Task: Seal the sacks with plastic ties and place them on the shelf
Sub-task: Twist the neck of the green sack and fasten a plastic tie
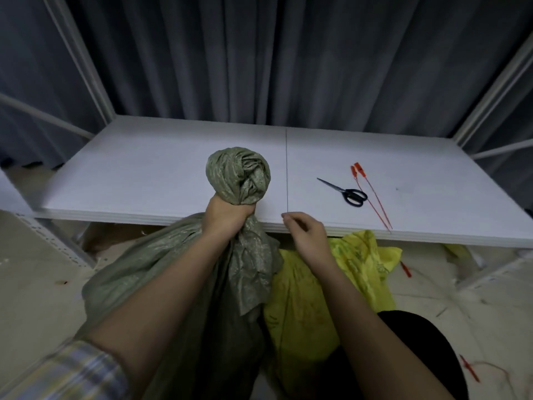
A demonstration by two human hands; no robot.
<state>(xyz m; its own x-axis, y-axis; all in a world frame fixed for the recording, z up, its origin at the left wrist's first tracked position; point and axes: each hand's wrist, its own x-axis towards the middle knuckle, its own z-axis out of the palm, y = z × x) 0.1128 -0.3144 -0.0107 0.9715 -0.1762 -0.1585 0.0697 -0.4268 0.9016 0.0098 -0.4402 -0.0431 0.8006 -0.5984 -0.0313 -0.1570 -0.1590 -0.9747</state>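
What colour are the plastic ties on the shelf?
The ties are red-orange, seen in the head view.

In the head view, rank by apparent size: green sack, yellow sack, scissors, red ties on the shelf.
1. green sack
2. yellow sack, partly hidden behind the arm
3. and 4. unsure: red ties run longer, scissors look bulkier.

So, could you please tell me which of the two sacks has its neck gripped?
The olive-green woven sack: the left hand grips its bunched neck; the yellow sack lies unheld.
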